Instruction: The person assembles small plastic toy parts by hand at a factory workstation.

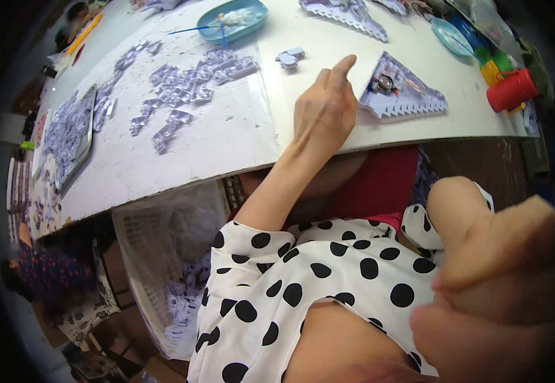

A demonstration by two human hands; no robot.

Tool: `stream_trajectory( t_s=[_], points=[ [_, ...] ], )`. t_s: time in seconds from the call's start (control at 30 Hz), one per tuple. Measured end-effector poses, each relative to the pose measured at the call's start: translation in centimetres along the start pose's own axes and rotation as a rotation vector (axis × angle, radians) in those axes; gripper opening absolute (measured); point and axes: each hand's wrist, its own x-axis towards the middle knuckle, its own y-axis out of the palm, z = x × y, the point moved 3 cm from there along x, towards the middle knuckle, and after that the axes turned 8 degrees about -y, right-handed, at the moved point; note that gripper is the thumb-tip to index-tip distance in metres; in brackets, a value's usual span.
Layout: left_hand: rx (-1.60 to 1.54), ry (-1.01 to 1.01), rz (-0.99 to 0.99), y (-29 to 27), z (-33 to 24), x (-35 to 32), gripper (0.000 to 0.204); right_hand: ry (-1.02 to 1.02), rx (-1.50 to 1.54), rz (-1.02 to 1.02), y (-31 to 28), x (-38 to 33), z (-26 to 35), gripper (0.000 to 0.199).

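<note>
Just right of the nearer left hand (325,108), the triangular shell (411,94) lay on the table (226,140), toothed edge running left to right. That hand's index finger extended, others curled, any pinch hidden; the blurred right hand's (497,281) fingers I couldn't tell.

Bare tabletop (278,96) lies between the left hand (326,108) and scattered lavender parts (178,91). A triangular housing (408,94) blocks the hand's right.

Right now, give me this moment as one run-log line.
left hand: over table, grip unclear; right hand: raised close, blurred, grip unclear; triangular shell: right of left hand; purple pieces: table's left side
</note>
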Motion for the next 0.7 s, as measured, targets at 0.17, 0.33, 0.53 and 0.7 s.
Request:
stream_trajectory(
  t_s=[0.17, 0.33, 0.53, 0.7],
  points=[
    [0.009, 0.0, -0.022, -0.9, -0.2, 0.1, 0.047, -0.144, -0.143, -0.113, 3.2, -0.2, -2.3, 0.017],
    [-0.006, -0.025, 0.007, -1.2, 0.3, -0.5, 0.049, -0.213, -0.127, -0.014, 6.6, -5.9, -6.2, 0.03],
    [-0.061, -0.175, 0.177, -1.2, -0.5, -0.7, 0.049, 0.477, -0.538, -0.239, 1.9, -13.5, -16.5, 0.034],
    [-0.039, -0.141, 0.309, -0.5, -0.8, 1.5, 0.025, 0.665, -0.659, -0.419, -1.4, -18.2, -18.9, 0.029]
  ],
)
